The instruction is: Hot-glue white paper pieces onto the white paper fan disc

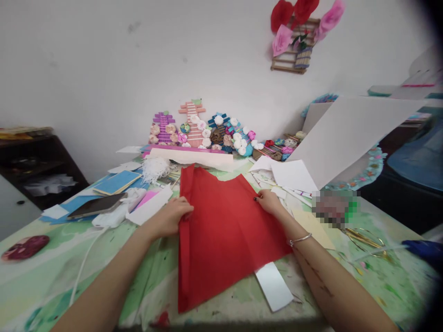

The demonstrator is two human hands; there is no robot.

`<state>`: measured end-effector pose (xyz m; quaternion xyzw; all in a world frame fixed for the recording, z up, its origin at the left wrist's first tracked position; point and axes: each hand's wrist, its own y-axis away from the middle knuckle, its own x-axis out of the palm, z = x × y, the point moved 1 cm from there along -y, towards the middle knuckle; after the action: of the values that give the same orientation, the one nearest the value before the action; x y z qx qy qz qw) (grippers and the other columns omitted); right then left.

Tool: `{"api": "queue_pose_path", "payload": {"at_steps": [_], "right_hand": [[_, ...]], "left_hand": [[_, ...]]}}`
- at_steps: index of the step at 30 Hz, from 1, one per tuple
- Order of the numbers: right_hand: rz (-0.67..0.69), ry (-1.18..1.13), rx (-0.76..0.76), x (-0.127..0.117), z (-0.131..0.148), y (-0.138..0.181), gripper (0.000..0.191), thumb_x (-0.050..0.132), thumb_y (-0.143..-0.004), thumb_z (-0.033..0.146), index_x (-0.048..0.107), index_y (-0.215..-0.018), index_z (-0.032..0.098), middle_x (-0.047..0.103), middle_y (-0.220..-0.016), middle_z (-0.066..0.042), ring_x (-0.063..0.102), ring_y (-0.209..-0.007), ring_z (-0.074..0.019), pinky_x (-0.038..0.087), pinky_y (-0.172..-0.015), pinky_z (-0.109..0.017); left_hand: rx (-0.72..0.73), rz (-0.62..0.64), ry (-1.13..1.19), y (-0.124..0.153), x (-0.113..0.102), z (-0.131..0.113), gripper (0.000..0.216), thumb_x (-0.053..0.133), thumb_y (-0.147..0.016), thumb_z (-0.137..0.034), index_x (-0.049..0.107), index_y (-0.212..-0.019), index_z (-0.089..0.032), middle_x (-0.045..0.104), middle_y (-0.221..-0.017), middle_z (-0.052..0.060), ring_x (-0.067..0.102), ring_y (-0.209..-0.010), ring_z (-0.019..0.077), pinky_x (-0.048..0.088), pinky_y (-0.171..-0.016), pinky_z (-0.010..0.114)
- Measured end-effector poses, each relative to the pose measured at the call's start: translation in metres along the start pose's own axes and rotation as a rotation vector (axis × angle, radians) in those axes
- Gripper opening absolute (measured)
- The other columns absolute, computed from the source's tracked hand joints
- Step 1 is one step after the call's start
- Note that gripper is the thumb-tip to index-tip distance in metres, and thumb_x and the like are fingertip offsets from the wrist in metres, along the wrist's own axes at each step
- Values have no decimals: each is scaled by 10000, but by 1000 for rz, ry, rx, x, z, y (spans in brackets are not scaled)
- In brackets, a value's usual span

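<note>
A large sheet of red paper lies spread on the green painted table in front of me. My left hand rests on its left edge, fingers curled and pinching the paper. My right hand, a silver bangle on its wrist, holds the right edge with closed fingers. A white paper strip sticks out from under the sheet's lower right corner.
Paper-flower crafts line the wall at the back. A phone, blue card and white cable lie at left. White sheets lean at right; gold scissors lie near the right edge. A dark shelf stands far left.
</note>
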<state>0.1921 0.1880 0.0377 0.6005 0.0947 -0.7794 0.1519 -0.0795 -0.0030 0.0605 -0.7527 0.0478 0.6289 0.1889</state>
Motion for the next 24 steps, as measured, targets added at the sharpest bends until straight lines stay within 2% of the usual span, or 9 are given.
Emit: {"api": "queue_pose_path", "payload": {"at_steps": [3,6,10,13,19,21,24], "right_hand": [[-7,7,2,0,0,-1,298,513,-870,319,541,-1120,159,561,-1126,-81,571,-952,-187,485,-800,-389],[-10,13,8,0,-1,-1,296,513,-870,319,543,-1118,159,561,-1125,-81,571,-952,-186,485,-801,-389],[-9,20,15,0,-3,-2,290,511,-871,318,546,-1112,161,564,-1121,-80,571,-949,-184,485,-800,-386],[-2,18,14,0,-4,-2,282,510,-871,319,552,-1101,160,568,-1112,-78,573,-945,-182,484,-800,-383],[10,-1,38,-1,-12,-8,291,510,-871,319,545,-1117,167,560,-1129,-79,570,-952,-185,485,-801,-384],[10,-11,60,-2,-16,-10,297,516,-868,318,541,-1125,171,556,-1137,-79,568,-961,-189,484,-802,-382],[9,-38,82,-2,-19,-11,308,522,-865,316,534,-1136,169,551,-1142,-81,567,-966,-192,485,-799,-383]], "left_hand": [[-96,38,48,12,-11,10,92,503,-632,-171,446,-705,-181,533,-720,11,467,-685,169,334,-625,268],[-202,89,92,21,-17,25,178,431,-545,-88,479,-693,-174,548,-693,7,485,-667,166,332,-606,256],[-346,226,211,32,-18,46,319,350,-448,-57,543,-679,-164,564,-657,3,524,-656,164,349,-593,242],[-437,249,216,39,-17,57,378,335,-419,-53,564,-698,-166,558,-632,-7,528,-626,157,342,-565,235],[-538,150,41,33,-11,59,294,372,-517,-29,573,-679,-169,605,-672,17,563,-664,172,370,-595,253],[-498,65,-59,25,-7,55,255,401,-617,-68,599,-745,-166,619,-754,50,575,-732,194,406,-665,283],[-377,-88,-133,15,2,42,289,450,-760,-277,604,-968,-148,594,-949,110,555,-890,239,425,-800,345]]}}
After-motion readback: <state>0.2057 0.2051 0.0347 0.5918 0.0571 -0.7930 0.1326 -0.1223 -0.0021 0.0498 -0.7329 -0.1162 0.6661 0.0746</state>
